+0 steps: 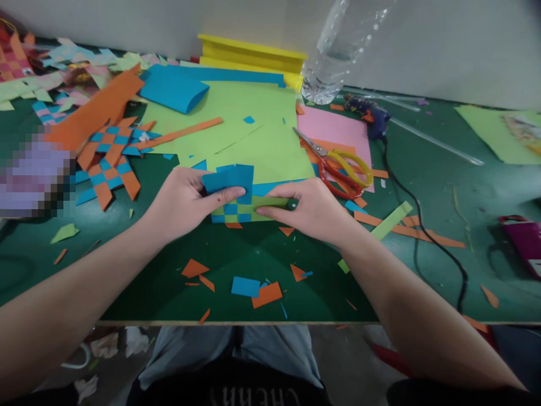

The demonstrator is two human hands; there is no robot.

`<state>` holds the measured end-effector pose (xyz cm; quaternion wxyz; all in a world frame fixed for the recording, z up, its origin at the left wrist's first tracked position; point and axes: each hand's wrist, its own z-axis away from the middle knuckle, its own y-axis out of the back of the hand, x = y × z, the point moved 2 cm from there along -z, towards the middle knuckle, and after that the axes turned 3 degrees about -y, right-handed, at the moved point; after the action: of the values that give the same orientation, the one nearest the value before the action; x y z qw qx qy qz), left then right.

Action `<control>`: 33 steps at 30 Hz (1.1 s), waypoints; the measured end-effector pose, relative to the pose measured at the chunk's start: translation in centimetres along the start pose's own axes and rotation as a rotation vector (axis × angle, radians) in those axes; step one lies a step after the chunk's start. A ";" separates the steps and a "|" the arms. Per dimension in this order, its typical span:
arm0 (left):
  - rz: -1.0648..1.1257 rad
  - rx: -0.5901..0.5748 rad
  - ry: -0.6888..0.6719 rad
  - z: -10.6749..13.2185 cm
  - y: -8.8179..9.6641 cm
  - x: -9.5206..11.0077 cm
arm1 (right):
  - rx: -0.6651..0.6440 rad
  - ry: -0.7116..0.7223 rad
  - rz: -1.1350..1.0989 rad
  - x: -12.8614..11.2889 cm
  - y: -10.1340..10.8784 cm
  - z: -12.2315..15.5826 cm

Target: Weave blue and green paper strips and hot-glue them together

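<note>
A small woven paper piece (231, 213) in blue and green checks is held just above the near edge of the large green sheet. My left hand (186, 197) is closed on it, its thumb pressing down blue strips folded up at the upper part. My right hand (310, 206) pinches the green strips that stick out at the right side, thumb below and fingers above. Scissors (338, 169) with one yellow and one red handle lie to the right of my right hand, on orange and pink paper. The fingers behind the weave are hidden.
Green paper sheets (253, 135) and folded blue paper (173, 90) lie behind the hands. Orange-blue woven pieces (112, 141) are at left. A glue gun (374, 119) with a black cord, a clear bottle (327, 67) and a yellow holder (253, 53) stand further back. Paper scraps litter the table's front.
</note>
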<state>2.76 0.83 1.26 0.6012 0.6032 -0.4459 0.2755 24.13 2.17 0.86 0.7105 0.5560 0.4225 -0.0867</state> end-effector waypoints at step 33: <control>0.002 0.206 -0.020 -0.3 1.1 -0.5 | -0.113 -0.114 -0.396 0.3 0.1 -0.3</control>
<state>1.63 1.32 1.44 0.5312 0.6642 -0.4217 0.3145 24.22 2.53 0.72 0.7324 0.4157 0.4868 -0.2320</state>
